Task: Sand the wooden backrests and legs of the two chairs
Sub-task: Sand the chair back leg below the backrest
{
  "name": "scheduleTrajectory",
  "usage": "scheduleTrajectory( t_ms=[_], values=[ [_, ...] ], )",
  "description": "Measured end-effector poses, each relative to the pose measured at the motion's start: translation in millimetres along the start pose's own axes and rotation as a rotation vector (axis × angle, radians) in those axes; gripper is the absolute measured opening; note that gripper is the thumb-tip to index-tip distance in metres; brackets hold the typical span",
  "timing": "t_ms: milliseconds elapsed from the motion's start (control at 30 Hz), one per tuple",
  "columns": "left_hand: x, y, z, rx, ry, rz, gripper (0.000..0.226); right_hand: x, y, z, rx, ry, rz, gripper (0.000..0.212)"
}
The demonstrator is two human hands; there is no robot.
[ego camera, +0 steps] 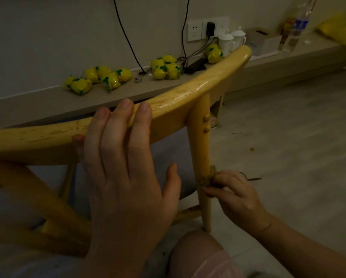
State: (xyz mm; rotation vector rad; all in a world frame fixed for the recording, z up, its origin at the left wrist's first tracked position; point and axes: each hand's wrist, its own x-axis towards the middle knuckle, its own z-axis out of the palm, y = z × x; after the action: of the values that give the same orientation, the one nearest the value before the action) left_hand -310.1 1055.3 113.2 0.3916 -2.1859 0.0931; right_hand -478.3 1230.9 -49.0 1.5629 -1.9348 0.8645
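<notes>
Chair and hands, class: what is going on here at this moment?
A person is sanding a wooden chair. The left hand lies over the curved backrest, fingers draped across its top edge, steadying it. The right hand pinches a small folded piece of sandpaper against the rear leg, partway down below two round pegs. Behind the chair, yellow packets lie along a low ledge by the wall.

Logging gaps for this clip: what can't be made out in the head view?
- Second chair: not in frame.
- Backrest: left end cut by the frame edge; middle hidden under the left hand.
- Sandpaper: mostly hidden by right hand; grit unreadable.
- Leg: foot hidden behind the knee.
- Bottle label: blurred.
</notes>
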Motion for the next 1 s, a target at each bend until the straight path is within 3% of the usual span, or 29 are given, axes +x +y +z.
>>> scheduleTrajectory(
  t_ms=[133, 400, 600, 833, 1000],
  values=[
    [-0.3, 0.3, 2.6, 0.003, 0.023, 0.004, 0.086, -19.3, -0.3, 3.8, -0.015, -0.136, -0.013, 0.022],
    [1.8, 1.8, 2.4, 0.002, 0.027, -0.007, 0.086, 23.4, -17.3, -1.6, -0.125, 0.127, -0.033, 0.018],
    [-0.5, -1.3, -2.1, -0.02, -0.01, 0.013, 0.086, -30.3, -26.5, 18.0, -0.183, -0.136, 0.042, 0.028],
    [2.9, 2.2, -1.6, -0.023, -0.002, -0.004, 0.083, 32.0, -49.4, 12.0, -0.176, 0.104, 0.085, 0.023],
    [2.3, 0.3, -10.7, -0.029, -0.047, 0.006, 0.085, 4.5, -62.0, 31.6, -0.265, -0.042, 0.204, 0.021]
  ],
)
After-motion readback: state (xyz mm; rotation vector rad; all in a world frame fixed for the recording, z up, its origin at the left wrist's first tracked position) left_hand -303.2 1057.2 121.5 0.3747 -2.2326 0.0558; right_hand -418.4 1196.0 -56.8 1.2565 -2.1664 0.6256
